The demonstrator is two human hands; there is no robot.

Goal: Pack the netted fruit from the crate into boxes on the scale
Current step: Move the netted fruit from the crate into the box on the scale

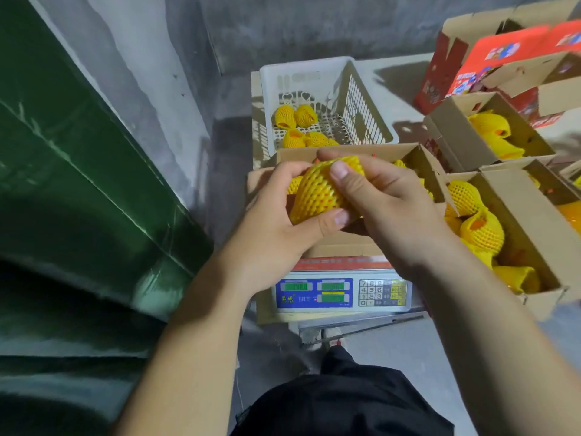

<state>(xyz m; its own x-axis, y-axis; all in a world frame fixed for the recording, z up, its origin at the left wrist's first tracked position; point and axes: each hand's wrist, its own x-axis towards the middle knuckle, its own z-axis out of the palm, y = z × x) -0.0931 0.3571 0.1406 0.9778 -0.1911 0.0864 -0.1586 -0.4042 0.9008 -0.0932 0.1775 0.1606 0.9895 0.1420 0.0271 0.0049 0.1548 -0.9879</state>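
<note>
Above the open box on the scale, both hands close round one netted fruit (317, 191): the left hand (276, 221) cups it from below with fingers curled and thumb pressed on its near side, while the right hand (386, 202) wraps the far end, thumb laid across the top of the yellow foam net. The box (345, 152) beneath is cardboard, flaps open, and a little more netted fruit shows at its far right corner. It sits on the scale (342, 292), whose green display faces the person; the digits are too blurred to read. Beyond, the white crate (371, 102) holds only a few netted fruits on its slatted floor, so the job looks well along. To the right, two more cartons (515, 196) hold packed fruit. I'd judge the step is settling this fruit into the box: best to keep the net pulled snug over the fruit, lower it gently into a gap beside the others, then check the reading before letting go.
</note>
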